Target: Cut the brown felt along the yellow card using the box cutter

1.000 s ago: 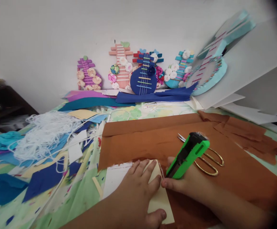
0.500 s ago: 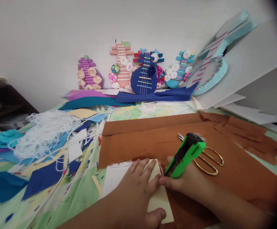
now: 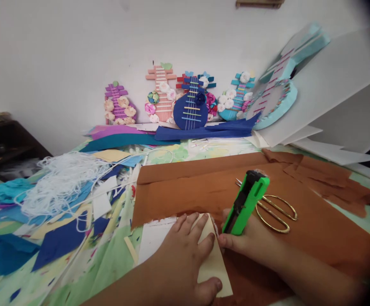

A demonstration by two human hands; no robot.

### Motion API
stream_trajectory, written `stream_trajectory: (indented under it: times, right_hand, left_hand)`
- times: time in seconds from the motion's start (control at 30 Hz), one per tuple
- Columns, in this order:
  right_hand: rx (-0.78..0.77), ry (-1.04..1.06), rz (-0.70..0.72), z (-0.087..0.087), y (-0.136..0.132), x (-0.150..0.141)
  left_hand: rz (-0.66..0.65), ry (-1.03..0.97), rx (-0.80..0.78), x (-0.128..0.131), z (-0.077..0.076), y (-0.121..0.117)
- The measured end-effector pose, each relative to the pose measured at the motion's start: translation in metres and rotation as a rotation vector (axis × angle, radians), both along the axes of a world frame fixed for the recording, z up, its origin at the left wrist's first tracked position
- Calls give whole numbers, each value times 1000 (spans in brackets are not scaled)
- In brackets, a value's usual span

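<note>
My left hand lies with its fingers spread over a cream card, pressing it down. Under that hand and to its left shows a white sheet. My right hand is wrapped round a green and black utility knife, held steeply at the card's right edge. Its blade tip is hidden by my fingers. Brown paper spreads beneath and beyond both hands. Gold-handled scissors rest on this paper, just right of the knife.
White cord lies tangled at the left among blue paper scraps. Along the wall stand several decorated paper lutes, a dark blue one in front. A large pale blue lute leans at the right against white board.
The knife stands slightly more upright, and my right thumb has shifted a little away from my left index finger. My left hand stays on the card. The view has tilted slightly.
</note>
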State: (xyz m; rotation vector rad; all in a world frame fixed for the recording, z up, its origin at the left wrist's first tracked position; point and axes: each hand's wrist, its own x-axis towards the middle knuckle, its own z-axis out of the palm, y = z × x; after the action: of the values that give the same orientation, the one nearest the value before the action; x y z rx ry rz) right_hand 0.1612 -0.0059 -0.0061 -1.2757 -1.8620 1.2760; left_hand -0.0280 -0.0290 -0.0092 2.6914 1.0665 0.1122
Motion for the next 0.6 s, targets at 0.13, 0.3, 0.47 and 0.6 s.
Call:
stream_trajectory:
  times: [0.13,0.3,0.47,0.6]
  right_hand:
    - [19,-39,23,3,-2,-2]
    - [53,-196,62,7,-8,-6]
    - [56,-189,78,7,-7,-6]
    - [72,-168,17,7,-3,-5]
  left_hand:
    - [-2,8,-14,1,2,0]
    - [10,23,-51,2,5,2]
    - [7,24,-58,2,5,3]
    - [0,35,-63,3,5,2]
